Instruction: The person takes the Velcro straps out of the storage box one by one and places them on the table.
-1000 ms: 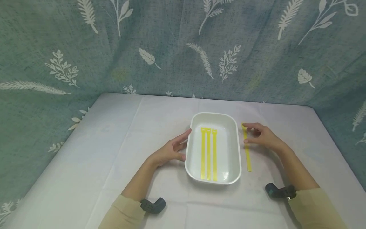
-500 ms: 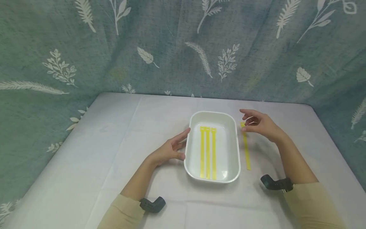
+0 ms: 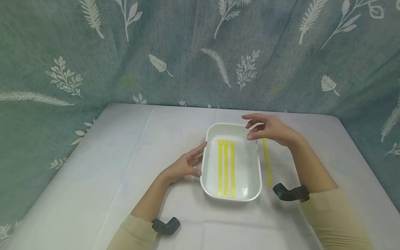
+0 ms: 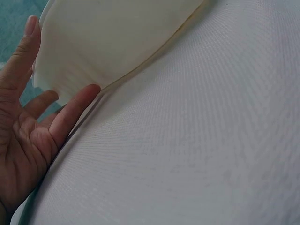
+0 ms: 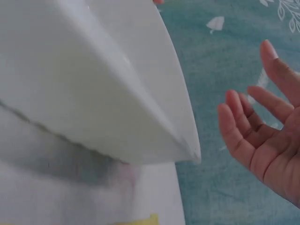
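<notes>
A white rectangular tray [image 3: 247, 163] stands on the table with three yellow straps [image 3: 226, 170] lying lengthwise in it, slotted heads at the far end. Another yellow strap [image 3: 267, 163] lies on the table just right of the tray, its head hidden behind my right hand. My left hand [image 3: 181, 167] touches the tray's left side with spread fingers; the left wrist view shows its fingertips against the tray wall [image 4: 117, 42]. Over the tray's far right corner hovers my right hand [image 3: 272, 130], fingers loosely bent and holding nothing. In the right wrist view it is apart from the tray [image 5: 70, 70].
A white cloth covers the table [image 3: 140, 139]. Behind it hangs a blue-green curtain [image 3: 187, 80] with white leaf prints, meeting the table's far edge. Each wrist wears a dark camera mount, such as the right one [image 3: 290, 192].
My right hand has left the strap on the table, rising and moving left to the tray's far right corner. That strap stays where it lay. My left hand keeps its place.
</notes>
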### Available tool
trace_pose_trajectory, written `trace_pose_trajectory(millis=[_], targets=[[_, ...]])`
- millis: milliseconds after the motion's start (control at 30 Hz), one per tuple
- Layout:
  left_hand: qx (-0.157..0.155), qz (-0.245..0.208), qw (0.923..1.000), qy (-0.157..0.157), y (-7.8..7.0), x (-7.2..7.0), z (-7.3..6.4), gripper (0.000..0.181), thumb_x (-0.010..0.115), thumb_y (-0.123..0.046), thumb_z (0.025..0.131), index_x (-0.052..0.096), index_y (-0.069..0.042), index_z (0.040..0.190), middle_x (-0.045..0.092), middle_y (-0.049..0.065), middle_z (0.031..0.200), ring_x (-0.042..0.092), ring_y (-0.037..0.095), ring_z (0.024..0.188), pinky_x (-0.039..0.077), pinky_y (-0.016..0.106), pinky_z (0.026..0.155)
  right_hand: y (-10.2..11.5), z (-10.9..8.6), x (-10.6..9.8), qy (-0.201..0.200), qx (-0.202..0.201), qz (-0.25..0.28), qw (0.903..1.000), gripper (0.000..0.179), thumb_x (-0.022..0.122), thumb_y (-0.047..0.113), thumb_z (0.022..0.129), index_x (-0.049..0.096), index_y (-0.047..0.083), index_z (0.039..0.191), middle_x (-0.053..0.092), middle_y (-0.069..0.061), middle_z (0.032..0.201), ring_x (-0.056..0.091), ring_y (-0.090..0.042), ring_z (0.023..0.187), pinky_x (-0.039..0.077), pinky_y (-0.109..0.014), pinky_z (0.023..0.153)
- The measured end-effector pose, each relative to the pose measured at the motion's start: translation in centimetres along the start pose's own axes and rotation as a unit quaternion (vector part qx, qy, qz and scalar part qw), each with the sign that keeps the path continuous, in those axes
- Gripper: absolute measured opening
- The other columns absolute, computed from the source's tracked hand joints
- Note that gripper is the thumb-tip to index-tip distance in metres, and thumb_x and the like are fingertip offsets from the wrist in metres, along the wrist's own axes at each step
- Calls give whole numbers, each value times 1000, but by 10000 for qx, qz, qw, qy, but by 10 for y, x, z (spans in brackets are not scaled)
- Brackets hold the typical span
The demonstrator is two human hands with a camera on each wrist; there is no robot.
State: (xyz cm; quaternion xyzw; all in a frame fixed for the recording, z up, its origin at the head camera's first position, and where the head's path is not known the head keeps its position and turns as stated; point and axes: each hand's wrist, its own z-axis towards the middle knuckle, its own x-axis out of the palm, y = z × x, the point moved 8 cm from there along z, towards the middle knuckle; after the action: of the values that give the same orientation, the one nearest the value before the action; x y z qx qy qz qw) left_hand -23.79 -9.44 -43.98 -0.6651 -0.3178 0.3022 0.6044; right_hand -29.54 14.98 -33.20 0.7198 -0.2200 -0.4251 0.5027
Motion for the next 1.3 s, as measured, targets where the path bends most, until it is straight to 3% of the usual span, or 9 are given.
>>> trace_pose_trajectory(millis=[267, 567, 733, 1000, 1300], targets=[[54, -34, 10000, -11, 2, 2, 1, 110, 86, -42, 59, 25, -32, 150, 16, -13, 157, 25, 24, 142, 29, 43, 111, 1, 24, 32, 637, 319, 267, 9971, 65, 73, 10, 81, 43, 1, 139, 46, -27, 127, 60, -24, 105, 52, -35, 88], [143, -179, 9997, 76, 2, -1, 2, 109, 86, -40, 61, 24, -29, 151, 14, -7, 158, 24, 27, 142, 32, 43, 110, -24, 50, 53, 591, 1253, -138, 9903, 64, 76, 14, 79, 47, 5, 136, 49, -21, 123, 59, -25, 96, 55, -37, 85], [127, -244, 9996, 109, 1, 1, 2, 109, 86, -38, 61, 23, -30, 151, 14, -7, 158, 25, 26, 142, 34, 40, 109, -36, 57, 58, 350, 1547, -462, 9863, 64, 80, 16, 75, 51, 9, 132, 51, -15, 117, 57, -21, 85, 55, -33, 79], [98, -259, 9996, 113, 0, 1, 1, 108, 86, -37, 62, 24, -31, 150, 14, -9, 158, 25, 26, 142, 37, 37, 106, -43, 65, 66, 125, 1295, -794, 9883, 62, 82, 12, 73, 55, 4, 128, 55, -18, 110, 55, -17, 70, 50, -26, 67], [35, -340, 9993, 153, 2, 2, 1, 104, 86, -29, 67, 23, -30, 150, 14, -11, 158, 23, 25, 143, 40, 37, 104, -42, 71, 78, -99, 1181, -1158, 9862, 63, 85, 15, 69, 59, 6, 126, 55, -17, 112, 55, -22, 86, 50, -24, 69]])
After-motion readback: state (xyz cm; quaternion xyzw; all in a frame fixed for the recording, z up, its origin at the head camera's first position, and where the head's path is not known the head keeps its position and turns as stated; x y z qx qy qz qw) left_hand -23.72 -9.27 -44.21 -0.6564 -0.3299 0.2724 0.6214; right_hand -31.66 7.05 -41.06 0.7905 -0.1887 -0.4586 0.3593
